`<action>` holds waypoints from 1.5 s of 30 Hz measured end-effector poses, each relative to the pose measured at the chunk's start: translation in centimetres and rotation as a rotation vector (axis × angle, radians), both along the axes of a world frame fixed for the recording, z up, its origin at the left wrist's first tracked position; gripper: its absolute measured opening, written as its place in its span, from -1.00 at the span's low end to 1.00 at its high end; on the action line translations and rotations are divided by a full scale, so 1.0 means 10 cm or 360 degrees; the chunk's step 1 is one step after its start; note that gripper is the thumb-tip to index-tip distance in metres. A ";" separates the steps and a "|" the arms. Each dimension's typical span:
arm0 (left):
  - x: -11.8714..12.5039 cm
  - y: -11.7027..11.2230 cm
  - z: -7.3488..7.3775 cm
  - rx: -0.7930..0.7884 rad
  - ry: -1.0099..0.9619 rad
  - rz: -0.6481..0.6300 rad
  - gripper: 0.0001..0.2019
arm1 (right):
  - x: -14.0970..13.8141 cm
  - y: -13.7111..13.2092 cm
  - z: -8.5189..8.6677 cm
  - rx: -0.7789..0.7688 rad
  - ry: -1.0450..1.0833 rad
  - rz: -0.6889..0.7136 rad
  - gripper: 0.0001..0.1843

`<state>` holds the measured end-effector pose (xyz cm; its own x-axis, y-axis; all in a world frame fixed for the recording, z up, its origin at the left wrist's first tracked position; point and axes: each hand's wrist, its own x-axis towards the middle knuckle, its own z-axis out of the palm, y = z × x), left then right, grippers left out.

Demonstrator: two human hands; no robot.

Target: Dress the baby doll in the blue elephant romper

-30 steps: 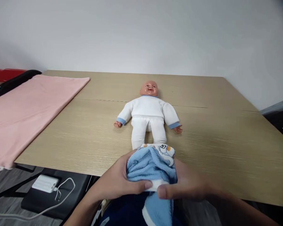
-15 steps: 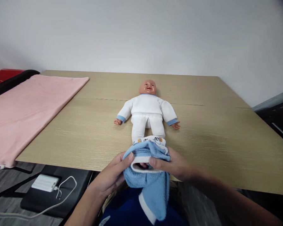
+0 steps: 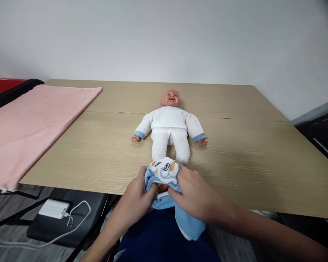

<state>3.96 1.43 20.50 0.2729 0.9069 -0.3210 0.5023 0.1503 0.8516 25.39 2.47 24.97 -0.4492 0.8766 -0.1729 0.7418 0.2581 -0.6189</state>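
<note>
A baby doll [image 3: 169,118] lies on its back, head away from me, in a white top with blue cuffs and white legs. At its feet is a pair of fuzzy blue baby pants [image 3: 190,222], bunched up, with a white cartoon animal face and white cuffs. My left hand [image 3: 138,194] is closed on the left side of the bunched cloth, thumb at the cuff opening. On the other side my right hand [image 3: 195,193] grips it too. Skin-coloured doll foot shows between my thumbs inside the opening. One pant leg hangs below the table edge.
The wooden table [image 3: 104,156] carries a folded pink cloth [image 3: 41,127] on the left. Below its front edge, a white power bank [image 3: 54,209] with a cable [image 3: 79,233] rests on a black chair seat [image 3: 46,231]. A pale wall [image 3: 164,40] stands behind.
Both hands have turned and gathered the pants more tightly. The animal face now shows on top and the cuff opening is smaller, with the doll's foot in it. The doll's body lies as before.
</note>
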 end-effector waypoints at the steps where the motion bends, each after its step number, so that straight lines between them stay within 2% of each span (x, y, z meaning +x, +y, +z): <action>1: 0.00 0.00 -0.03 0.0038 0.0100 -0.0043 -0.75 | -0.02 0.01 0.02 -0.0019 -0.0151 0.0048 -0.58; 3: 0.01 0.02 -0.11 0.0160 0.0310 -0.0129 -0.75 | -0.07 0.03 0.03 -0.0049 -0.0447 0.0082 -0.65; 6: 0.06 0.06 -0.23 0.0359 0.0573 -0.0219 -0.83 | -0.13 0.03 0.01 -0.0040 -0.0720 0.0011 -0.57; 11: 0.11 0.02 -0.46 0.0558 0.0646 -0.0208 -0.83 | -0.11 0.04 -0.10 -0.0118 -0.0759 0.0001 -0.34; 14: 0.09 -0.02 -0.57 0.0711 0.0450 -0.0113 -0.66 | 0.03 0.08 -0.24 -0.0127 -0.0508 0.0100 -0.31; 16: 0.07 -0.04 -0.61 0.0717 0.0212 -0.0071 -0.55 | 0.14 0.11 -0.36 -0.0081 -0.0281 0.0174 -0.31; 18: 0.05 -0.06 -0.61 0.0601 -0.0058 -0.0048 -0.51 | 0.22 0.11 -0.46 -0.0056 -0.0103 0.0200 -0.24; 21: 0.04 -0.07 -0.59 0.0392 -0.0371 -0.0018 -0.47 | 0.28 0.09 -0.56 -0.0036 0.0091 0.0123 0.03; 23: 0.02 -0.07 -0.57 0.0353 -0.0498 -0.0004 -0.47 | 0.30 0.07 -0.59 0.0017 0.0191 0.0076 0.09; 25: -0.02 -0.04 -0.55 0.0390 -0.0551 -0.0012 -0.55 | 0.31 0.06 -0.61 0.0132 0.0302 0.0066 -0.07; 28: -0.12 0.06 -0.50 0.0480 -0.0490 -0.0131 -0.66 | 0.35 0.10 -0.63 0.0292 0.0445 0.0110 -0.42; 31: -0.22 0.20 -0.44 0.0643 -0.0380 -0.0214 -0.74 | 0.38 0.18 -0.63 0.0375 0.0494 0.0122 -0.61; 34: -0.28 0.33 -0.41 0.0673 -0.0449 -0.0209 -0.83 | 0.38 0.29 -0.62 0.0463 0.0581 0.0135 -0.58; 37: -0.31 0.47 -0.43 0.0527 -0.0631 -0.0220 -0.88 | 0.39 0.39 -0.61 0.0459 0.0653 0.0170 -0.52; 42: -0.34 0.71 -0.43 0.0187 -0.0780 -0.0034 -0.81 | 0.46 0.64 -0.51 0.0253 0.0625 0.0132 -0.73; 45: -0.35 0.82 -0.40 0.0038 -0.0802 -0.0047 -0.77 | 0.49 0.75 -0.43 0.0163 0.0612 0.0174 -0.56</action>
